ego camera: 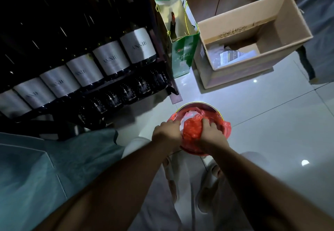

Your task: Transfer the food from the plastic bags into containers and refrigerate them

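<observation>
While both hands hold the red bag (pixel 192 133) down inside the metal bowl (pixel 197 104) over the floor (pixel 262 118), the job looks only partly done: the food is still wrapped in plastic, and no fridge can be seen. The left hand (pixel 167 134) curls on the bag's left side by something white, and the right hand (pixel 211 136) squeezes the crumpled red plastic. Bottles (pixel 108 58) on the dark rack seem to say "ANNIE", and numbers on the cardboard box (pixel 253 37) are too blurry to read.
</observation>
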